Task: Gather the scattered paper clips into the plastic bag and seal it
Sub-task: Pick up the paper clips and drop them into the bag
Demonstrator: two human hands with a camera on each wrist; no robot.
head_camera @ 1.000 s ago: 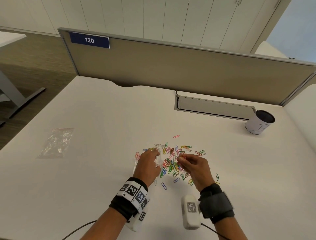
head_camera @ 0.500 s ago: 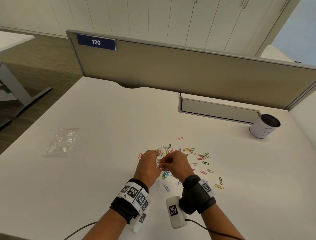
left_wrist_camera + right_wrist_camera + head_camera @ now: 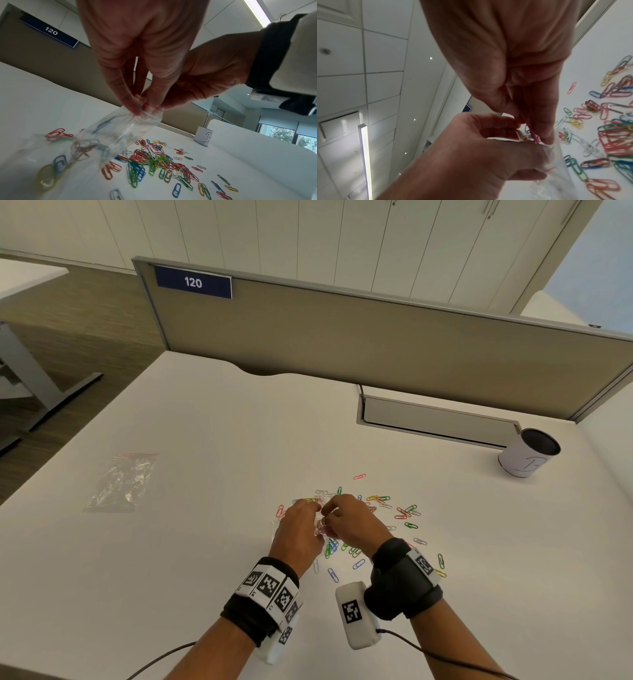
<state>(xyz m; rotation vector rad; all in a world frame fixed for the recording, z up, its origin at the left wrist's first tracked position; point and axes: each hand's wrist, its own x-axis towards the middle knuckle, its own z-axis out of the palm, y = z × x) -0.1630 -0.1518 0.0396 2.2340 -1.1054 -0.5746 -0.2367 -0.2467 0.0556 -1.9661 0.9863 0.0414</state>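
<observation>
Clips [image 3: 535,136] pinched in the right hand [image 3: 346,523] have come from the pile [image 3: 154,161] to the bag [image 3: 118,134] mouth, which the left hand [image 3: 298,529] pinches open just above the desk [image 3: 205,542], so another batch looks ready to drop.

Clear glossy plastic bag [image 3: 120,129], crinkled; smooth coloured coated paper clips [image 3: 154,162]; matt white desk [image 3: 171,559]; cloth wristbands [image 3: 404,587].

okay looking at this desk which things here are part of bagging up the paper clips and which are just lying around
Part of the job:
left hand
right hand
plastic bag, pinched at its mouth
paper clips

Lying about:
second clear bag, far left
white cup
sign reading 120
</observation>
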